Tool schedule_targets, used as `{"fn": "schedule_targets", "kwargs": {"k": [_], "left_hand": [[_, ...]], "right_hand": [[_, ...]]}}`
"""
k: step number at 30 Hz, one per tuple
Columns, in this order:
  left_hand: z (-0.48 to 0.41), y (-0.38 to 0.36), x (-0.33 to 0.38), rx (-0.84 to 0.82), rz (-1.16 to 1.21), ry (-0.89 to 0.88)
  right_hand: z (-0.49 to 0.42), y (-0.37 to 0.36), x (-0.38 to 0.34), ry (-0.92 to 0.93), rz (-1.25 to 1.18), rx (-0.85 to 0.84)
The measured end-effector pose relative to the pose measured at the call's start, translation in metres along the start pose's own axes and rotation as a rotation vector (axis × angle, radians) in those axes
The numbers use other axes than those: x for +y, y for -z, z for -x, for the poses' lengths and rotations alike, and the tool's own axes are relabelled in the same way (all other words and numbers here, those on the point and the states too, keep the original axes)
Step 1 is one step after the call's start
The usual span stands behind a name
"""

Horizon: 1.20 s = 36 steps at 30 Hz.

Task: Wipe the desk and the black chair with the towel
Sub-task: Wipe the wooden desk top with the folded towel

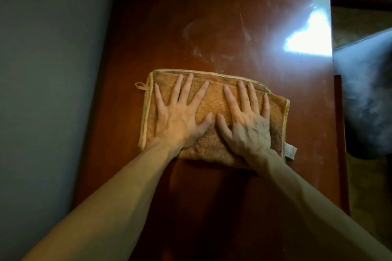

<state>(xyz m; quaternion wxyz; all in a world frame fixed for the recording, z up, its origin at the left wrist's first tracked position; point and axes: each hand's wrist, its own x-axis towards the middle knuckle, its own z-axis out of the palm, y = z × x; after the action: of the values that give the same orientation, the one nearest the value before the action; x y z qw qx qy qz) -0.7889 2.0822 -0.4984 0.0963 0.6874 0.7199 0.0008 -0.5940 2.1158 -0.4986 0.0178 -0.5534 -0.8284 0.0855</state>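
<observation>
My left grip (180, 118) and right grip (246, 121) lie flat, released, pressing towel (214, 101) on tabletop (212, 6). Smudges (201, 51) at 12 o'clock unwiped; chair pending, I reckon.

Fuzzy terry-cloth towel (214, 110) — glossy, seemingly wooden desk (212, 17).

Grey wall (53, 59) (left), brownish floor (358, 21)

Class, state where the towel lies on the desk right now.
In the head view, the towel lies flat near the middle of the desk, pressed under the left hand and right hand.
</observation>
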Motion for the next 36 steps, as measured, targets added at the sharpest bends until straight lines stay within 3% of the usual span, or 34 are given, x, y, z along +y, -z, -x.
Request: {"fn": "schedule_targets", "kwargs": {"k": [12, 18, 36], "left_hand": [[-0.079, 0.013, -0.010, 0.037, 0.001, -0.014], [-0.068, 0.009, -0.008, 0.071, -0.009, -0.010], [0.208, -0.028, 0.005, 0.020, -0.027, 0.070]], "right_hand": [[-0.068, 0.002, 0.006, -0.058, -0.026, 0.088], [-0.059, 0.001, 0.005, -0.050, -0.040, 0.077], [0.190, -0.022, -0.073, 0.036, -0.075, -0.028]]}}
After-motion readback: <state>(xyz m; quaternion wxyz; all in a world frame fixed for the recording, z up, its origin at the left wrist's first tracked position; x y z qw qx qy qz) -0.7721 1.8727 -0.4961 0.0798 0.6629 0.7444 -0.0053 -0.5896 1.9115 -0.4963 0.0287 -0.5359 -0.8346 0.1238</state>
